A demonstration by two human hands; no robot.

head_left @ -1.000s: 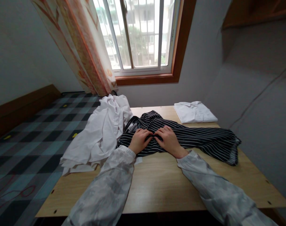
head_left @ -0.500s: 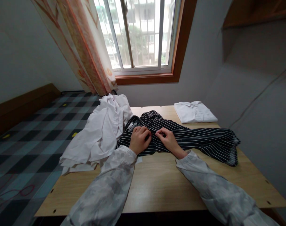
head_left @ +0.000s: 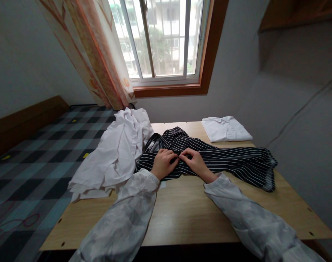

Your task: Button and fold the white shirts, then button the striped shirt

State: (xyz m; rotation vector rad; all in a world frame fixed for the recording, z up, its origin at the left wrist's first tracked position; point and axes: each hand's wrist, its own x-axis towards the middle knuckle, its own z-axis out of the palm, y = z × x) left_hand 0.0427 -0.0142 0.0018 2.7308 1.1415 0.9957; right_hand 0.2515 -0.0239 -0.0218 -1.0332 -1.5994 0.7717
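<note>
A black shirt with thin white stripes (head_left: 237,158) lies stretched across the table, its collar end, with a pale label inside, toward the left. Over its near left part, my left hand (head_left: 165,163) is closed, thumb and fingers pinching the cloth. Just to the right, my right hand (head_left: 194,163) pinches the same shirt, thumb against forefinger. The fingertips of both hands almost meet; whatever small piece lies between them is too dark to make out.
A loose heap of white clothing (head_left: 113,156) covers the table's left edge beside a bed with a checked cover (head_left: 45,145). At the back right rests a folded white shirt (head_left: 226,130). The wooden table (head_left: 190,218) stands below a window (head_left: 166,43).
My left hand has shifted slightly right, so its fingertips are now closer to those of my right hand. The right hand has barely moved. The shirt lies nearly as before.
</note>
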